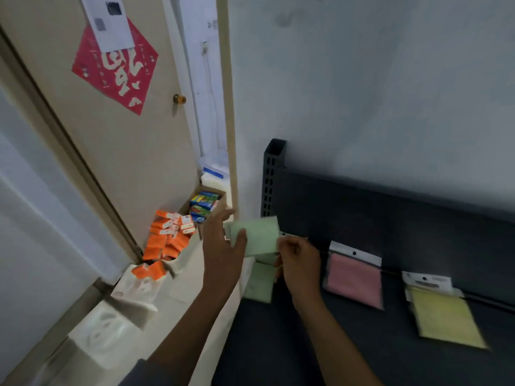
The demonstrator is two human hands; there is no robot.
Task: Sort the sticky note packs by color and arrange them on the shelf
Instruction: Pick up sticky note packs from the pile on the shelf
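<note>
While both hands [223, 246] [299, 260] pinch green pack [260, 236], shelf edge [278, 344] below

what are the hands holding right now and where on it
Both hold a green sticky note pack: left hand thumb on its left edge, right hand pinching its right edge.

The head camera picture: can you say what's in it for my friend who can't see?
Two hands, left hand and right hand, hold a green sticky note pack above a dark shelf. A pink pack and a yellow pack lie on it.
</note>
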